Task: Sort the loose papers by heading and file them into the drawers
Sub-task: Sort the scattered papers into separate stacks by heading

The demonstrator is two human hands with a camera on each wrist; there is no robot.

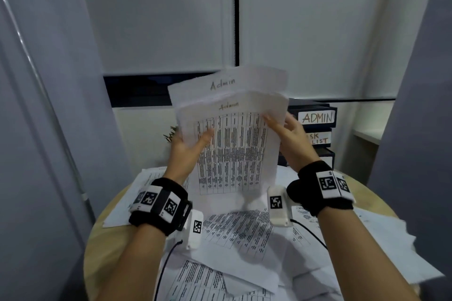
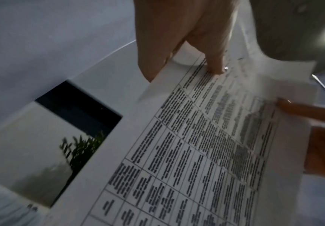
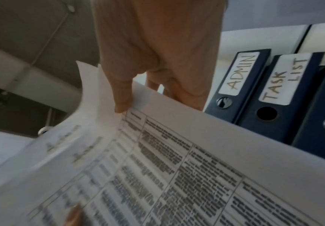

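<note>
Nearest, loose white printed sheets [image 1: 234, 234] lie scattered over the round pale wooden tabletop [image 1: 97, 234]. Above them the left hand [image 1: 188, 146] pinches the left edge of a small raised sheaf of white table-printed papers headed "Admin" [image 1: 234, 134], thumb on the front, fingers behind. The right hand [image 1: 291, 139] grasps the right edge of the same sheaf in a like grip, thumb in front. Just behind the right hand stands a stack of dark blue drawers [image 1: 315, 129]; the top label reads "ADMIN" [image 1: 317, 117], the next "TASK LIST" [image 3: 283, 79].
</note>
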